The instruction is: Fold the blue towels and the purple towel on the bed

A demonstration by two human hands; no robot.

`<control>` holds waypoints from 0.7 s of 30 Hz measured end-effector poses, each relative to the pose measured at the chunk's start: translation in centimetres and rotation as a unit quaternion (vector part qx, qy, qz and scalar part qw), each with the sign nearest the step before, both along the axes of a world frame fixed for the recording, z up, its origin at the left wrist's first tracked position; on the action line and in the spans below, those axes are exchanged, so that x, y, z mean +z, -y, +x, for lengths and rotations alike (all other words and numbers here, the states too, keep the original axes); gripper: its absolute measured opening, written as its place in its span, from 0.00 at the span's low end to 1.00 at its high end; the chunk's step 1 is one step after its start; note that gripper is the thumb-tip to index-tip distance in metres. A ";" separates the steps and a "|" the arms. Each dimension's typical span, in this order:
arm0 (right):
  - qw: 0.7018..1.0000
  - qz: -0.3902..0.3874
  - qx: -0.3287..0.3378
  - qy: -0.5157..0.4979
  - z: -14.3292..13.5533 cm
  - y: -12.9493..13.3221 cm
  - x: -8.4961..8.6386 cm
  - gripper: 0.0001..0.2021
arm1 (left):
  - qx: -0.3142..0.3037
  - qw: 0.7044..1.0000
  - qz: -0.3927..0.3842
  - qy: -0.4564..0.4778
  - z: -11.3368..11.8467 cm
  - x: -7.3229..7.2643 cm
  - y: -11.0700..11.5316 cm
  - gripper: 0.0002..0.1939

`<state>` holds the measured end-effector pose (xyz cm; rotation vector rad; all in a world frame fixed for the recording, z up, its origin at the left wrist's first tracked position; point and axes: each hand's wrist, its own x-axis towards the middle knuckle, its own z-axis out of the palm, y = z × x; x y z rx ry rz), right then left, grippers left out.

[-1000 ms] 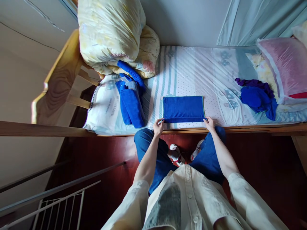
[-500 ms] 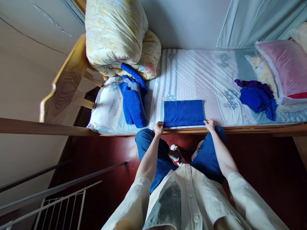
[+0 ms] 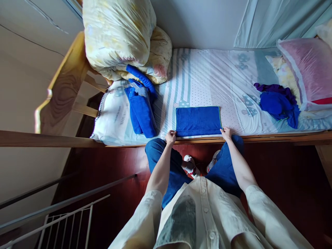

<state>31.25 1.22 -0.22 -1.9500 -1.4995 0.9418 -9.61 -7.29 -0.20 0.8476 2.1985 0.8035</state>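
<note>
A blue towel (image 3: 198, 119) with a thin green edge lies flat at the front of the bed, a narrow strip along its near side turned over. My left hand (image 3: 171, 137) pinches its near left corner. At the near right corner, my right hand (image 3: 226, 133) is closed on the cloth in the same way. To the left rest rolled blue towels (image 3: 142, 112), one leaning against the quilt. A crumpled heap of blue cloth (image 3: 277, 103) with a purple piece (image 3: 278, 90) lies to the right.
A thick folded yellow quilt (image 3: 118, 34) is piled at the bed's left end beside the wooden headboard (image 3: 64, 83). Pillows, one pink (image 3: 308, 69), sit at the right end. A metal rail (image 3: 67, 200) stands at lower left above the dark red floor (image 3: 124, 162).
The view has shifted slightly, so the bed and its things sit a little higher and further left. Both hands keep their pinch on the towel's near corners.
</note>
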 end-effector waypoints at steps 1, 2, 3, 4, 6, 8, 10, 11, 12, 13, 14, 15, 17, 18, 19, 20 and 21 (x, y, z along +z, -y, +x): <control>1.000 0.000 0.000 0.005 0.0 0.0 0.0 0.06 | 0.000 1.000 -0.003 -0.002 0.0 0.0 -0.1 0.04; 1.000 0.001 0.000 0.010 -0.1 0.1 0.0 0.06 | 0.001 1.000 -0.006 -0.003 0.1 -0.1 -0.1 0.04; 1.000 0.003 0.000 0.014 -0.1 0.1 0.1 0.06 | 0.002 1.000 -0.010 -0.006 0.2 -0.1 -0.1 0.04; 1.000 0.005 0.000 0.018 -0.1 0.2 0.1 0.06 | 0.002 1.000 -0.015 -0.009 0.3 -0.1 -0.2 0.04; 1.000 0.010 0.001 0.025 -0.3 0.4 0.2 0.07 | 0.004 1.000 -0.022 -0.015 0.5 0.0 -0.2 0.04; 0.999 0.015 0.002 0.031 -0.4 0.5 0.3 0.07 | 0.006 0.999 -0.027 -0.021 0.7 0.1 -0.2 0.04; 0.999 0.018 0.003 0.036 -0.4 0.7 0.5 0.08 | 0.006 0.999 -0.028 -0.025 0.8 0.3 -0.2 0.03; 0.999 0.020 0.003 0.039 -0.4 0.7 0.6 0.08 | 0.005 0.999 -0.027 -0.026 0.9 0.4 -0.2 0.03; 0.999 0.021 0.005 0.041 -0.4 0.7 0.6 0.08 | 0.004 0.999 -0.026 -0.026 0.9 0.6 -0.1 0.03; 0.999 0.022 0.006 0.044 -0.4 0.7 0.7 0.09 | 0.003 0.999 -0.024 -0.027 1.0 0.7 -0.1 0.03; 0.999 0.022 0.007 0.047 -0.4 0.7 0.7 0.09 | 0.002 0.999 -0.021 -0.027 1.0 0.8 0.0 0.03; 0.999 0.022 0.008 0.049 -0.4 0.7 0.7 0.10 | 0.001 0.999 -0.019 -0.027 1.0 0.9 0.1 0.03; 0.998 0.023 0.010 0.051 -0.4 0.6 0.7 0.10 | -0.003 1.000 -0.013 -0.027 1.0 1.1 0.2 0.03; 0.998 0.023 0.011 0.050 -0.4 0.5 0.7 0.09 | -0.006 1.000 -0.011 -0.028 1.0 1.2 0.3 0.04; 0.998 0.024 0.012 0.049 -0.4 0.4 0.7 0.08 | -0.010 0.999 -0.008 -0.029 1.0 1.2 0.3 0.04; 0.999 0.025 0.014 0.046 -0.4 0.4 0.8 0.07 | -0.013 0.999 -0.005 -0.030 1.0 1.3 0.4 0.04; 0.999 0.026 0.016 0.042 -0.4 0.4 0.8 0.06 | -0.017 0.999 -0.003 -0.029 1.0 1.4 0.4 0.05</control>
